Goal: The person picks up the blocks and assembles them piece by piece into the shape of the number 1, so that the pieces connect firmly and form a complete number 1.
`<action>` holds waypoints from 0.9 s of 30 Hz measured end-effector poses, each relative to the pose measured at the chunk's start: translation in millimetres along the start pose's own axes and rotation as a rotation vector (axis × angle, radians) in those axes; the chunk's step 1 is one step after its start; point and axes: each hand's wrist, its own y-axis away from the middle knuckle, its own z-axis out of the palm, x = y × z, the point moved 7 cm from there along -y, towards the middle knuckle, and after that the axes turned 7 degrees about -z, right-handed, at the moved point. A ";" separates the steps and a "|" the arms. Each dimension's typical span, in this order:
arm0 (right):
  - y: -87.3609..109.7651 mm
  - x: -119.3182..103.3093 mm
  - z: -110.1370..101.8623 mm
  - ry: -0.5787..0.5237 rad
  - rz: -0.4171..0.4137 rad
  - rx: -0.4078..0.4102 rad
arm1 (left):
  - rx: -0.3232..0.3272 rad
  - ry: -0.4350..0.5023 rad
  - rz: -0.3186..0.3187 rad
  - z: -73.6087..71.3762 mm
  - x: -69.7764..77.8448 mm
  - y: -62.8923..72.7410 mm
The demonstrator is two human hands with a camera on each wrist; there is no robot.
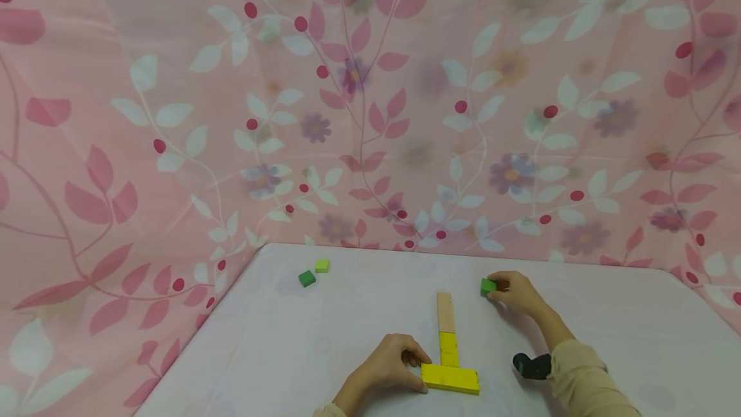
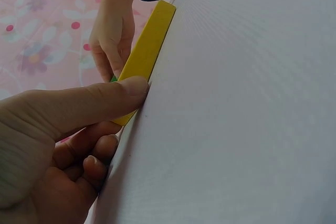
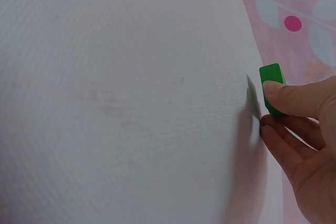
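My left hand (image 1: pixel 392 363) pinches the left end of a long yellow block (image 1: pixel 450 379), thumb on the near side, as the left wrist view also shows. Beyond that block a shorter yellow block (image 1: pixel 449 349) and a natural wood block (image 1: pixel 445 313) lie end to end, forming a stem that leads away from it. To the right of the stem's far end, my right hand (image 1: pixel 518 295) holds a small green block (image 1: pixel 487 287) between thumb and fingers. In the right wrist view the green block (image 3: pixel 271 88) appears just off the table surface, its shadow beside it.
A dark green block (image 1: pixel 307 278) and a light green block (image 1: pixel 321 266) lie at the back left of the white table (image 1: pixel 272 340). A black wrist device (image 1: pixel 531 366) sits at the right sleeve. Behind the table hangs a pink floral cloth (image 1: pixel 370 114).
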 end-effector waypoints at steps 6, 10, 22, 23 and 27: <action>-8.3 -2.2 5.2 0.009 0.012 -0.003 | 0.005 -0.001 -0.002 -0.4 -0.3 -0.3; -13.2 -6.5 9.5 0.000 -0.005 -0.004 | 0.003 0.003 0.001 0.0 -1.4 -0.3; -27.5 -13.1 22.4 0.043 -0.028 -0.041 | -0.011 -0.009 0.016 1.3 -2.6 -1.2; -28.6 -13.5 23.4 0.045 -0.026 -0.044 | -0.010 -0.011 0.016 1.1 -2.4 -1.0; -33.0 -14.8 28.2 0.056 -0.030 -0.059 | -0.005 -0.013 0.006 0.5 -2.2 -0.3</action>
